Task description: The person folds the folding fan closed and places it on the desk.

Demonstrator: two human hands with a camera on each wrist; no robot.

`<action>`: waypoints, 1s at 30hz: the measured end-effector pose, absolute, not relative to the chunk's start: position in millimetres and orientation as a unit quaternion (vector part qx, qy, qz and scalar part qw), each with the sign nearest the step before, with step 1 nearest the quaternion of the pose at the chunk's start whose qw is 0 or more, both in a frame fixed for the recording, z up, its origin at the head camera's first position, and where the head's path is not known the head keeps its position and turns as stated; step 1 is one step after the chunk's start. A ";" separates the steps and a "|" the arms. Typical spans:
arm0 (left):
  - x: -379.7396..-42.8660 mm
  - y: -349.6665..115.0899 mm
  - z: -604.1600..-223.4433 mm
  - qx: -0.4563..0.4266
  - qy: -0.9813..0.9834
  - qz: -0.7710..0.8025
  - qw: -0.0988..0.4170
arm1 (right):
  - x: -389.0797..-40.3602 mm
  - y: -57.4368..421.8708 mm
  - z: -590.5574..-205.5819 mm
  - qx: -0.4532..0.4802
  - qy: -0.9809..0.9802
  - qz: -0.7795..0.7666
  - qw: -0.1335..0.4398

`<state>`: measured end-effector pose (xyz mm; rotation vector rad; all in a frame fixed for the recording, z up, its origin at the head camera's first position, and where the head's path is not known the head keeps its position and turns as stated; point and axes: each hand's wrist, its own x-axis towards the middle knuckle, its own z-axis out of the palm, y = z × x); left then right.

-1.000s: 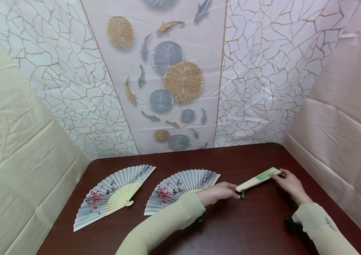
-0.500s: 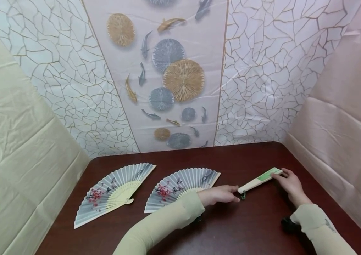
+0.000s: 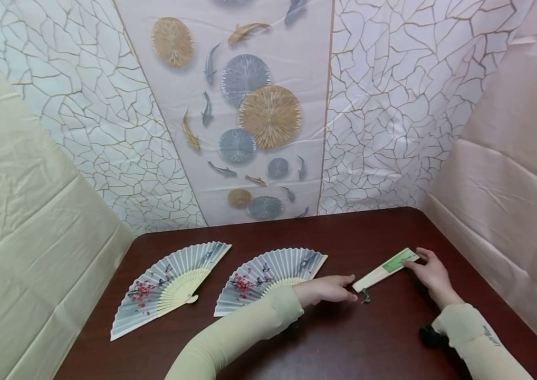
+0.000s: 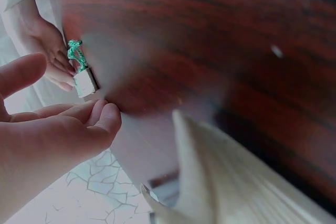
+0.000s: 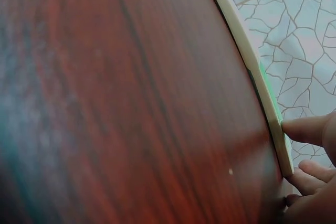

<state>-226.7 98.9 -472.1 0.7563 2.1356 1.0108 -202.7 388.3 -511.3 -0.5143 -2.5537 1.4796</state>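
A folded hand fan (image 3: 379, 273) with pale wooden ribs and a green printed part lies slantwise at the table's right. My right hand (image 3: 432, 274) pinches its green outer end; in the right wrist view the thumb (image 5: 304, 129) presses on top and the other fingers are at the tip. From the narrow end hangs a green cord tassel (image 3: 366, 296), also seen in the left wrist view beside the fan's pale end (image 4: 85, 82). My left hand (image 3: 327, 290) is at that narrow end, fingers relaxed and holding nothing, fingertips just short of the fan.
Two spread fans with grey pleats and red blossoms lie on the dark red table (image 3: 335, 348): one at the left (image 3: 164, 290), one in the middle (image 3: 268, 277) partly behind the left forearm. Cloth-covered walls (image 3: 510, 184) stand around the table's back and sides.
The folded fan has turned slightly, its narrow end and tassel shifting toward me and its face showing wider. Left fingertips, earlier at that end, now sit just off it. The right hand keeps its grip.
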 end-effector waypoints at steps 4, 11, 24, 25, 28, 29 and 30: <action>-228.1 100.2 -470.6 0.291 0.814 0.385 0.322 | -202.7 389.7 -508.2 -0.174 -0.849 0.493 0.076; -232.8 94.8 -469.3 0.264 0.815 0.423 0.294 | -204.6 391.0 -503.8 -0.195 -0.824 0.526 0.076; -277.1 29.3 -446.6 0.230 0.804 0.484 0.258 | -227.5 380.5 -491.9 -0.280 -0.774 0.542 0.169; -281.4 21.7 -444.5 0.223 0.805 0.488 0.253 | -230.7 378.3 -488.7 -0.281 -0.772 0.543 0.174; -291.7 -3.3 -434.8 0.201 0.808 0.501 0.238 | -240.5 370.6 -479.2 -0.275 -0.771 0.545 0.182; -294.4 -12.5 -431.1 0.193 0.808 0.506 0.234 | -243.8 367.4 -476.2 -0.272 -0.772 0.544 0.184; -297.1 -22.0 -427.3 0.185 0.808 0.510 0.229 | -247.1 363.8 -473.5 -0.269 -0.772 0.543 0.191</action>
